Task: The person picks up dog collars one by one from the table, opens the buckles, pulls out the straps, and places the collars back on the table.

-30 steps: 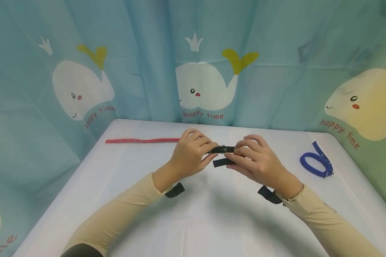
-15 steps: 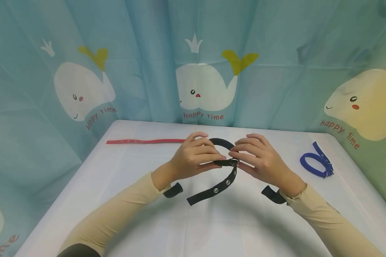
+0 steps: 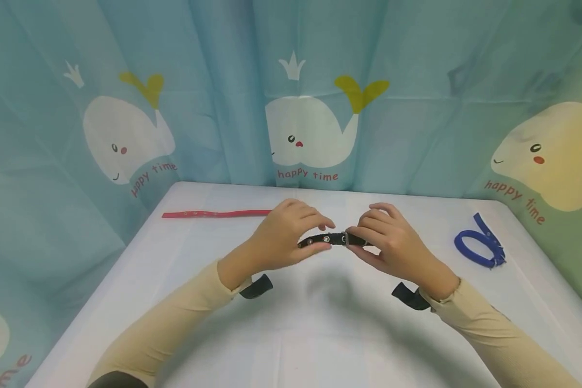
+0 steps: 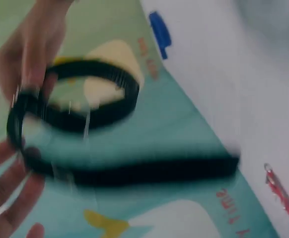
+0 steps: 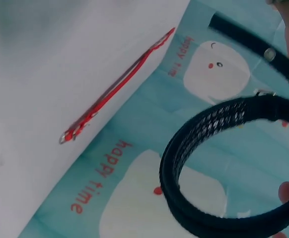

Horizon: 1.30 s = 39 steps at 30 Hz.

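A black collar [image 3: 337, 238] with metal eyelets and a buckle is held up above the table. My right hand [image 3: 393, 245] pinches it at the buckle between thumb and fingers. My left hand [image 3: 286, 231] is beside the punched strap, its thumb along the lower edge and its index finger lifted away from it. In the left wrist view the strap's tail [image 4: 149, 171] is blurred, stretching past the spread fingers of my left hand. The collar's closed loop [image 5: 169, 173] shows plainly in the right wrist view; from the head it is seen edge-on.
A red collar [image 3: 213, 214] lies stretched out at the back left of the white table [image 3: 296, 334], partly behind my left hand. To the right is a blue collar [image 3: 480, 248], buckled into a loop. A curtain [image 3: 417, 145] with whale prints hangs behind the table's far edge.
The collar's loop has turned edge-on in the head view. Its tail, which hung down toward the left half a second ago, now runs level to my left hand. The left fingers have spread from the strap.
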{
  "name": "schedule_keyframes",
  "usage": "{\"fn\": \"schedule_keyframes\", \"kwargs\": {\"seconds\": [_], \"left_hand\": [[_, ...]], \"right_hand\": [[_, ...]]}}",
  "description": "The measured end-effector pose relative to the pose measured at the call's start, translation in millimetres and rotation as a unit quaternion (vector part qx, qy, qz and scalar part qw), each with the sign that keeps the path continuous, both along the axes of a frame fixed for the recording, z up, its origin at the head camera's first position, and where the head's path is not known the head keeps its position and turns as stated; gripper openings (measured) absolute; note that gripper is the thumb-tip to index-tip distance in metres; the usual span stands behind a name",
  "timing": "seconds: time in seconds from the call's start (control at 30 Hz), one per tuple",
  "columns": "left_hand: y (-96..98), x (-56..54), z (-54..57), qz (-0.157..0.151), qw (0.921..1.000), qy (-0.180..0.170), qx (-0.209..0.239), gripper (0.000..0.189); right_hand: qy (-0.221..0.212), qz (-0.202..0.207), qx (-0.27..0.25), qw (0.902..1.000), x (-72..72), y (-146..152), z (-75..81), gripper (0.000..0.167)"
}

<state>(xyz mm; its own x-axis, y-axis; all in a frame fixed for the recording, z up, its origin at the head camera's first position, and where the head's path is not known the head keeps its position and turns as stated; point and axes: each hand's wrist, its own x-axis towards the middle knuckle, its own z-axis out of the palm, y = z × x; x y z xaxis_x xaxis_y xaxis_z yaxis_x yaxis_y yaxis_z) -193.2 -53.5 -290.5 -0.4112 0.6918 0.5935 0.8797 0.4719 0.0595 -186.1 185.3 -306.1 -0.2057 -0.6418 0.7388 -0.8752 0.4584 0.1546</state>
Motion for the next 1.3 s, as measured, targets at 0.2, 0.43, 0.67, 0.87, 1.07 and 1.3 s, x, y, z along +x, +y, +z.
{"fn": "schedule_keyframes", "kwargs": {"seconds": [0.2,0.43,0.67,0.87,1.07,1.3], "left_hand": [[16.2,8.1,-4.5,0.038,0.9982,0.044,-0.015,0.021],[8.6,8.3,-6.0,0.076,0.9965,0.031,0.017,0.019],[6.0,8.6,-6.3,0.084,0.9952,-0.002,0.051,0.015],[8.0,9.0,-6.4,0.066,0.9952,-0.034,0.063,0.018],[9.7,8.6,-6.6,0.057,0.9965,-0.024,0.056,0.017],[9.5,8.3,-7.7,0.054,0.9979,0.016,0.032,0.013]], "right_hand": [[-0.021,-0.011,0.01,0.9997,1.0,-8,1.7,0.037],[-0.06,-0.033,0.005,0.9976,0.1,0,0.6,0.048],[-0.061,-0.025,-0.017,0.9977,1.4,-2,-0.9,0.047],[-0.024,-0.048,-0.001,0.9986,3.4,-7,0.0,0.049],[-0.025,-0.06,0.013,0.9978,6.9,-9,0.6,0.049],[-0.036,-0.043,0.012,0.9984,7.5,-12,-1.8,0.048]]}}
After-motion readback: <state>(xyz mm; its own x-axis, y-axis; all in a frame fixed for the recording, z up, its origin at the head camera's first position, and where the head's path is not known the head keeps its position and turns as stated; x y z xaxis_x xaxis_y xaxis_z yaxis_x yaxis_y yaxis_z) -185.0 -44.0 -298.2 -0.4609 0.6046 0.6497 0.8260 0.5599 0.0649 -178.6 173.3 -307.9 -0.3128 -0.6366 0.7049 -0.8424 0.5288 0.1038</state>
